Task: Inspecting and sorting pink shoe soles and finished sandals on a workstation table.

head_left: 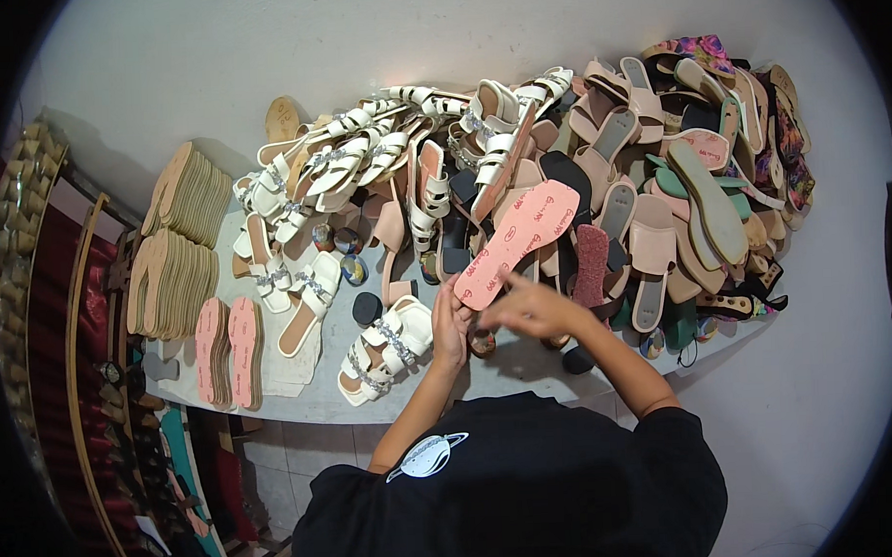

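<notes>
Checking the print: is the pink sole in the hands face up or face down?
Face up: the pink sole shows its printed side, held by the left hand.

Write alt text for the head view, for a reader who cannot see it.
Seen from above, a person in a black top holds a pink sole over a table, left hand at its lower end, right hand beside it. White strappy sandals, tan insole stacks and a heap of mixed sandals cover the table.
</notes>
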Motion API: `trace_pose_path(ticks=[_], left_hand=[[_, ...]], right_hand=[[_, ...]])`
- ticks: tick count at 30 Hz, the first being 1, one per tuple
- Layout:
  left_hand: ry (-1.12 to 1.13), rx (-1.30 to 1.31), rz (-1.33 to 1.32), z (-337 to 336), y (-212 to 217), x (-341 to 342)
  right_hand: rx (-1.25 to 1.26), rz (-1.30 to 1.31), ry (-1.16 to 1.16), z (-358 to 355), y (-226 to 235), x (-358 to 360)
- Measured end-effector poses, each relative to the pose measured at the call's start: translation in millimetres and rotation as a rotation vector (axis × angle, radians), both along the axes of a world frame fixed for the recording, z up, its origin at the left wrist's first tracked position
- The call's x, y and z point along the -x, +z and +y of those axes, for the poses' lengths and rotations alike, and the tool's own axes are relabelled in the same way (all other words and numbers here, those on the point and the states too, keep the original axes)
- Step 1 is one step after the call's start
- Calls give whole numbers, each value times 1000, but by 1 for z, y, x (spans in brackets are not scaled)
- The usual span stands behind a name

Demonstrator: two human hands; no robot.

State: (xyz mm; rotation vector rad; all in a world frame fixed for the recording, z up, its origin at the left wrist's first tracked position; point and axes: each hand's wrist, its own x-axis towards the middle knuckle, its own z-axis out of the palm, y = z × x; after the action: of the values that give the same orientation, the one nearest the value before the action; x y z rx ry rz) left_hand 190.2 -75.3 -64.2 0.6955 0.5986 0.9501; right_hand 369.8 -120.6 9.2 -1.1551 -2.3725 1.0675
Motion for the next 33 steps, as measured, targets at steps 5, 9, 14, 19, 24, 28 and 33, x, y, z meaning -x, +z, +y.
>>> trace_pose_path(ticks=[5, 9, 14, 19, 24, 28, 33], left_hand=[[15, -78, 105, -1, 5, -3], [8, -84, 76, -3, 6, 2], [-9, -61, 95, -7, 17, 24], [-37, -87, 81, -8, 41, 64], [5, -78, 80, -8, 54, 121], [104, -79, 99, -8, 50, 178], [286, -82, 118, -7, 43, 251]], right_hand=[[-581, -436, -883, 15, -15, -28], [-434, -621, -751, 2, -23, 5], [-504, -375, -514, -33, -20, 51], [-554, -146, -541, -39, -2, 74], [-646, -186, -641, -11, 8, 106], [-671, -148, -563, 14, 8, 154], [-668, -92, -397, 48, 1, 227]])
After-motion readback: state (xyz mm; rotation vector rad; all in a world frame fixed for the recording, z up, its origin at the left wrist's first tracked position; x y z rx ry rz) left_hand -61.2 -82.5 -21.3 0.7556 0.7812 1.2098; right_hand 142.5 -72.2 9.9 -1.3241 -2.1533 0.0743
